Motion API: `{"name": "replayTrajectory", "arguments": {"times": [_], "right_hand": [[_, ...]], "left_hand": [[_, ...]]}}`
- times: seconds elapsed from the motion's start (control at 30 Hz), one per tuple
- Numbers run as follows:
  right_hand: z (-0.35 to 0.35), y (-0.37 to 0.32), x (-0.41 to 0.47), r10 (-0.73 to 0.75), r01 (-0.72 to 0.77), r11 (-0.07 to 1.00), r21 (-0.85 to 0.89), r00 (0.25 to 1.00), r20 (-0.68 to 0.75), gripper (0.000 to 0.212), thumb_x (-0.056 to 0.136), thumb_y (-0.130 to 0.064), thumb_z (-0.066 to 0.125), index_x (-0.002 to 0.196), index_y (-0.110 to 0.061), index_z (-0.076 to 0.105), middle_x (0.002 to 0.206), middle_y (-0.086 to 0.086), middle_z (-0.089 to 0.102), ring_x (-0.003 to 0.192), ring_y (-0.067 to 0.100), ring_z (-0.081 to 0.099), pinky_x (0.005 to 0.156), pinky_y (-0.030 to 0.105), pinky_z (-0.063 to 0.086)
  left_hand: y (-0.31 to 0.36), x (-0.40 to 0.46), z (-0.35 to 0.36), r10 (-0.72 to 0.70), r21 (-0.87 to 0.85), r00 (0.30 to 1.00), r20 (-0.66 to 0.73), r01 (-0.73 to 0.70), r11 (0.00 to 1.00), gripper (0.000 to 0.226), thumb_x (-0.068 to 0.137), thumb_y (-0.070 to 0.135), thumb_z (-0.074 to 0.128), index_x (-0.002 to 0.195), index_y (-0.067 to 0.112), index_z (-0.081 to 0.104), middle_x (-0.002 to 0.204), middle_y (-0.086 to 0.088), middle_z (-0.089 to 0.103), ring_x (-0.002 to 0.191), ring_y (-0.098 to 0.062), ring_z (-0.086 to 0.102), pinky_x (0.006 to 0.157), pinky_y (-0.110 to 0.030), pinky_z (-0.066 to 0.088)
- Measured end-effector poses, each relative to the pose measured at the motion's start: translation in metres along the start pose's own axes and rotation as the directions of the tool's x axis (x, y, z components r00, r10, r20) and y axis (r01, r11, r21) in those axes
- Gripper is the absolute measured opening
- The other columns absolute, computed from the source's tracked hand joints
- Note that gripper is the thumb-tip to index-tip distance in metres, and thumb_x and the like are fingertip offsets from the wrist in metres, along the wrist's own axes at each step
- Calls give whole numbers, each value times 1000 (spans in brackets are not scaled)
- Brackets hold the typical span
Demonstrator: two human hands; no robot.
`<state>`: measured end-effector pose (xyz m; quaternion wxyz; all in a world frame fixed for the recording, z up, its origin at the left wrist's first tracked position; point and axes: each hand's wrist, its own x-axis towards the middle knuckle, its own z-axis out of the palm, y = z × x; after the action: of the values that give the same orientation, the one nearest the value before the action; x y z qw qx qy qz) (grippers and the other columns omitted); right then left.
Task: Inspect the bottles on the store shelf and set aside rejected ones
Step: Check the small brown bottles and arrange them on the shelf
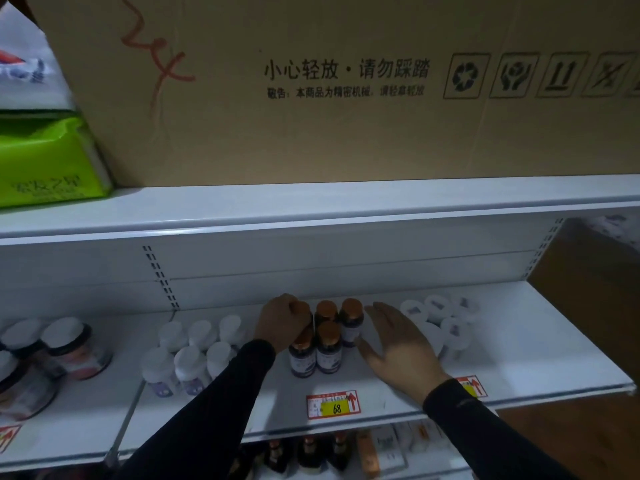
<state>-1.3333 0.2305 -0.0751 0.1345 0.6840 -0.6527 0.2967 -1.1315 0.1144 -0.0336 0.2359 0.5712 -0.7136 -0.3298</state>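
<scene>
Left hand (282,322) grasping copper-capped bottle (300,310); right hand (394,341) released, flat beside cluster; price tag (333,405) reads 68.

Cardboard box (346,98): "小心轻放·请勿踩踏", red scrawl "24". Shelf price tag (333,405): "68".

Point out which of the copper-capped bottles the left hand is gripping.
It is the back-left bottle of the cluster; the left hand is closed over its cap. The other copper-capped ones stand untouched, and the right hand hangs open beside them.
</scene>
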Motion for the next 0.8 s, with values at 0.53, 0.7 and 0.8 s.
{"name": "replayTrajectory", "arguments": {"times": [0.53, 0.7, 0.8], "right_hand": [[3, -2, 4, 7, -8, 999, 42, 1000, 20, 51, 90, -44, 53, 121, -6, 64, 120, 12, 66, 108, 27, 64, 88, 30, 53], [-5, -5, 0, 22, -23, 999, 39, 999, 41, 50, 86, -44, 53, 119, -8, 65, 118, 11, 66, 106, 27, 65, 84, 30, 55], [-10, -6, -4, 45, -47, 999, 19, 996, 72, 51, 84, -46, 53, 119, -10, 65, 118, 10, 67, 105, 27, 66, 82, 30, 56]], "left_hand": [[16, 15, 9, 194, 188, 964, 182, -228, 955, 51, 92, 42, 59, 136, 18, 51, 127, -4, 54, 119, -22, 50, 99, -29, 41], [28, 17, 25, 184, 359, 966, 184, -240, 902, 22, 90, 35, 50, 80, 16, 50, 85, -10, 62, 84, -31, 60, 69, -33, 46], [31, 15, 27, 211, 394, 968, 134, -248, 885, 23, 91, 31, 48, 76, 15, 46, 80, -9, 61, 78, -29, 59, 64, -32, 41]]}}
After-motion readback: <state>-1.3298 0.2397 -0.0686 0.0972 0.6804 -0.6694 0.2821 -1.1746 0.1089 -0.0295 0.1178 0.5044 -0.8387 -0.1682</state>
